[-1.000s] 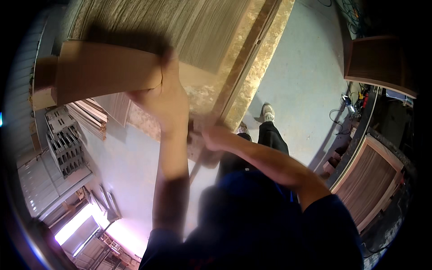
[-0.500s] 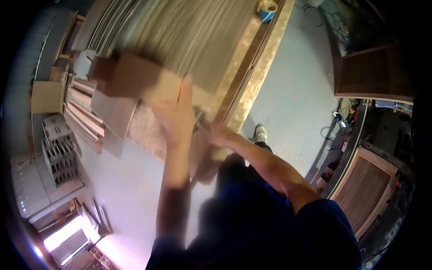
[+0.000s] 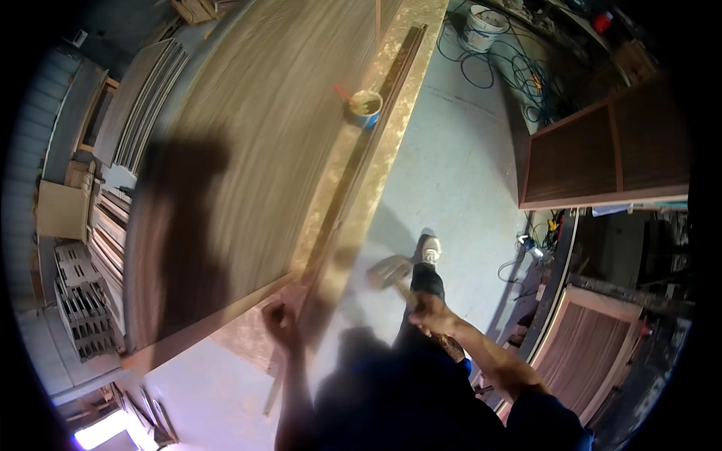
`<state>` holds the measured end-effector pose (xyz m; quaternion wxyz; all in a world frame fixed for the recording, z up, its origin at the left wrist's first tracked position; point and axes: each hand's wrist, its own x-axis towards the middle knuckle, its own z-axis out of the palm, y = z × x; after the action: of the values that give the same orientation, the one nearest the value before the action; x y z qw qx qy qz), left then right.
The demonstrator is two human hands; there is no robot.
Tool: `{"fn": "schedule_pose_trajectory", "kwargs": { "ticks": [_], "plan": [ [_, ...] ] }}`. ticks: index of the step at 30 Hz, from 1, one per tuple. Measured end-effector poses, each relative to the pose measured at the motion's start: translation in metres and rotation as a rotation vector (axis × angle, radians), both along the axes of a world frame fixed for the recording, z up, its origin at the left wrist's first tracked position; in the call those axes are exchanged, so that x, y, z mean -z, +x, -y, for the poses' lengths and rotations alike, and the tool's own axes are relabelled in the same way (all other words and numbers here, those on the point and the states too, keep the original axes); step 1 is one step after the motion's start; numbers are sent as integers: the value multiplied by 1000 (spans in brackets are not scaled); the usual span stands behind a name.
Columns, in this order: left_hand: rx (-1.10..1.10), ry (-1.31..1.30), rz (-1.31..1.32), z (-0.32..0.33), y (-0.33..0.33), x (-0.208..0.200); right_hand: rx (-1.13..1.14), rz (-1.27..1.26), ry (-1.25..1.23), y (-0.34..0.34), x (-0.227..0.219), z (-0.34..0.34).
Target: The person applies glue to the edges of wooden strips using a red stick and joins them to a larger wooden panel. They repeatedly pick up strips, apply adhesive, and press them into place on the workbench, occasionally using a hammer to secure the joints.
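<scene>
My right hand [image 3: 435,317] grips the wooden handle of a mallet [image 3: 389,272], its motion-blurred head raised beside the workbench over the floor. Curled closed, my left hand [image 3: 281,325] is just off the near right corner of a large wood-grained panel [image 3: 263,173]; whether anything is inside its fingers is hidden. A pale wooden edge strip [image 3: 214,319] runs along the panel's near end. The panel lies on a stained workbench [image 3: 383,180], and my shadow falls across it.
On the bench's right margin stand a small blue-and-white tub [image 3: 366,109] and long thin strips [image 3: 398,79]. Stacked boards [image 3: 150,105] line the left. A white bucket [image 3: 483,28] and hoses [image 3: 526,83] lie at far right, near a dark cabinet frame [image 3: 579,154].
My left hand has come off the panel's near edge and drawn back, closed. The right hand has swung right with the mallet. The view has shifted, showing more of the panel and tub.
</scene>
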<state>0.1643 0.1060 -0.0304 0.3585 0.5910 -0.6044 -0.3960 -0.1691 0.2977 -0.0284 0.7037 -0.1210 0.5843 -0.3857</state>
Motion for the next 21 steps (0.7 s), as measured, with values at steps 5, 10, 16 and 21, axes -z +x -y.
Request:
{"fn": "schedule_pose_trajectory", "kwargs": {
  "ticks": [5, 10, 16, 21],
  "plan": [
    [339, -117, 63, 100, -261, 17, 546, -104, 117, -162, -13, 33],
    [120, -126, 3, 229, -374, 140, 466, -218, 131, -294, -50, 47],
    [84, -64, -45, 260, -466, 107, 562, -7, 167, -442, -49, 88],
    [9, -49, 36, 280, -478, 141, 504, -274, 49, -527, -59, 216]
  ]
}}
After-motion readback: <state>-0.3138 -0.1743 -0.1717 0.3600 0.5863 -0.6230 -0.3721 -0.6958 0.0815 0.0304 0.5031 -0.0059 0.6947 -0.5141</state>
